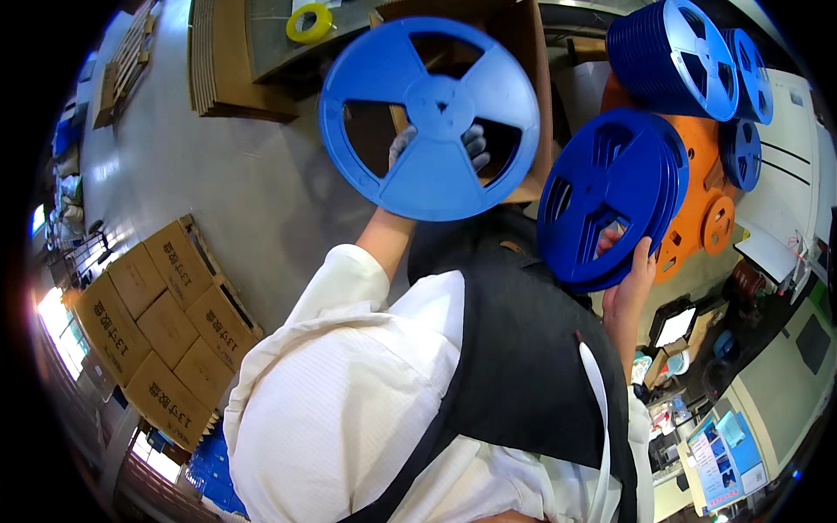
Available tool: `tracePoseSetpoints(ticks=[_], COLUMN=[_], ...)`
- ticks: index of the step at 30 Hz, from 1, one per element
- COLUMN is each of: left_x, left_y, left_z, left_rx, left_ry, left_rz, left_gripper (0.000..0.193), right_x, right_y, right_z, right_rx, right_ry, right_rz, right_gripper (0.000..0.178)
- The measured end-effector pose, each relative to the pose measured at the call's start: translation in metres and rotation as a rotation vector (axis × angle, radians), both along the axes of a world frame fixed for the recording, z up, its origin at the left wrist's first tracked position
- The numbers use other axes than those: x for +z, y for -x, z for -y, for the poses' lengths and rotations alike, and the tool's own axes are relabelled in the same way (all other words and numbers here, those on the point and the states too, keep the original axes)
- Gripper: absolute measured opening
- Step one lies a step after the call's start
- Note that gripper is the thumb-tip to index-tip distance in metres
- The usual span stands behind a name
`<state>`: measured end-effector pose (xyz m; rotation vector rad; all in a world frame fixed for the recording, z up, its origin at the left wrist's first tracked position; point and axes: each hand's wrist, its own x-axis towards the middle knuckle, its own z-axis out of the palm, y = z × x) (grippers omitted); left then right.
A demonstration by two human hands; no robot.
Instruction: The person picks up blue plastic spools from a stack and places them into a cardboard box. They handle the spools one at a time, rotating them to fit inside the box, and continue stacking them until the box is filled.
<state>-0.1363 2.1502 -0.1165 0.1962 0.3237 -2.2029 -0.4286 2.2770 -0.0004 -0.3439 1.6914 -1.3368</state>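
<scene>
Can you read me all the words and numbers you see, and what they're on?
Brown boxes: big black printing, which I won't copy out.
Blue-and-white sheet: print too small to read.
Blue reel in the left hand: no words I can make out.
Blue reels at the right hand: none readable.

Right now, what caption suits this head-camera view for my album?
Left hand holds one blue reel, right hand several more reels, near an open carton.

The left hand (476, 146), grey at the fingers, has a light blue reel (442, 106); the right hand (635, 281) has deep blue reels (602, 179). Beyond it, an orange stand (684, 228). Left of both hands, brown boxes (170, 327) bear black print. Nearer, a white shirt (340, 383), black apron (532, 366).
</scene>
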Motion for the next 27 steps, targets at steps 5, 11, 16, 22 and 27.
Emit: tracePoseSetpoints(ticks=[5, 11, 16, 22, 27], left_x=[-0.075, -0.125, -0.146, 0.082, 0.169], left_y=[-0.007, 0.039, 0.069, 0.111, 0.134], left_z=[-0.007, 0.018, 0.045, 0.033, -0.047], left_rx=[-0.135, -0.203, -1.059, 0.012, -0.566], left_ry=[-0.04, -0.246, 0.782, 1.809, 2.291], left_rz=[0.158, 0.498, 2.32, 1.831, 0.601], left_gripper=[0.068, 0.06, 0.053, 0.045, 0.04], right_x=[0.007, 0.012, 0.016, 0.013, 0.015], right_y=[0.003, 0.01, 0.025, 0.041, 0.038], right_z=[-0.01, -0.022, -0.023, -0.008, 0.017], right_rx=[-0.086, -0.109, -0.231, -0.195, -0.161], right_ry=[0.065, 0.055, 0.069, 0.203, 0.201], right_rz=[-0.032, -0.108, -0.092, 0.005, 0.074], right_gripper=[0.037, 0.045, 0.043, 0.047, 0.048])
